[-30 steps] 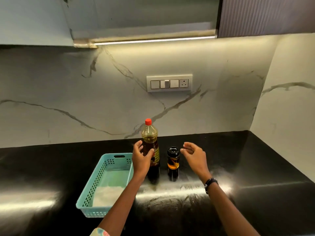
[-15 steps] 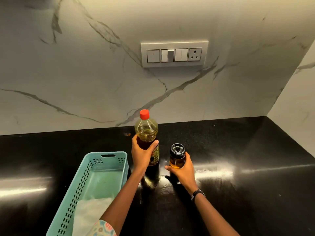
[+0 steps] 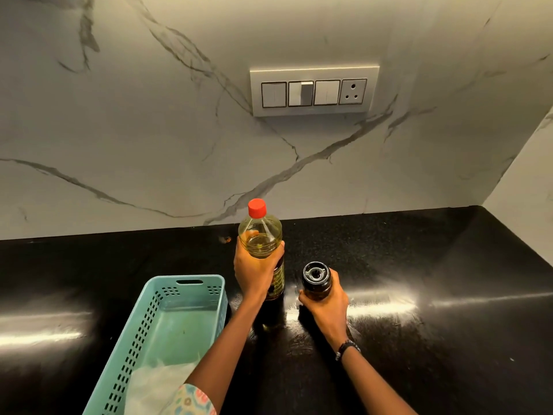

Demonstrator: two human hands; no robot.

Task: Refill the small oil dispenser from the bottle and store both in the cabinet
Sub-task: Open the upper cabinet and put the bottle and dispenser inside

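Note:
A clear plastic oil bottle [image 3: 261, 235] with a red cap stands upright on the black counter, holding yellow oil. My left hand [image 3: 254, 269] is wrapped around its middle, covering part of the label. To its right stands the small oil dispenser [image 3: 316, 278], a dark glass jar with a black lid and some amber oil inside. My right hand [image 3: 326, 304] grips the dispenser's lower body from the right and front. Both containers stand capped on the counter, about a hand's width apart.
A teal perforated plastic basket [image 3: 155, 313] lies to the left of my left arm, with something white in its near end. The black counter [image 3: 434, 295] runs right to a marble side wall. A switch panel [image 3: 314, 91] sits on the marble backsplash.
My right hand went from hovering open beside the dispenser to gripping it. The left hand stays on the bottle. The view has tilted down and moved closer; the upper cabinet has left the frame.

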